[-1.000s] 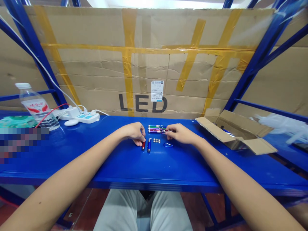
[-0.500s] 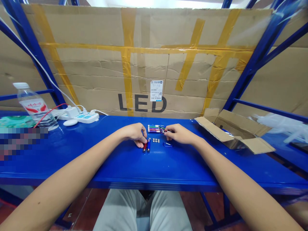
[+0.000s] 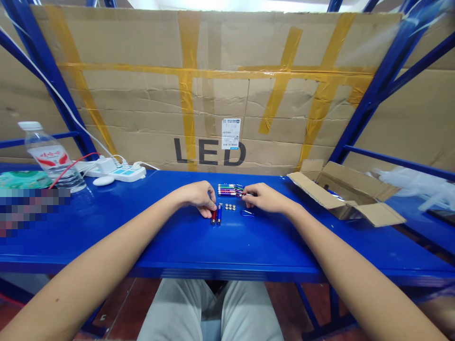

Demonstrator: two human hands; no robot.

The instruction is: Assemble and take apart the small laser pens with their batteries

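My left hand [image 3: 199, 196] is closed, thumb and fingers pinching the upper end of a small red flashlight tube [image 3: 213, 219]. Right beside it lies a matching blue flashlight tube [image 3: 219, 215], both pointing toward the front edge. My right hand [image 3: 265, 196] is closed in a pinch on a small red carabiner clip [image 3: 253, 194], mostly covered by the fingers. Behind, several colored mini flashlights [image 3: 227, 190] lie in a stack of rows, their clips toward my right hand. Between my hands sit several silver button cells [image 3: 230, 207]. A blue carabiner clip [image 3: 248, 214] lies just below my right fingers.
All this rests on a blue metal table [image 3: 227, 246]. An open cardboard box [image 3: 341, 199] stands to the right. To the left are a water bottle [image 3: 53, 158] and a white power strip [image 3: 130, 174] with cables. A large cardboard sheet [image 3: 149, 113] closes off the back.
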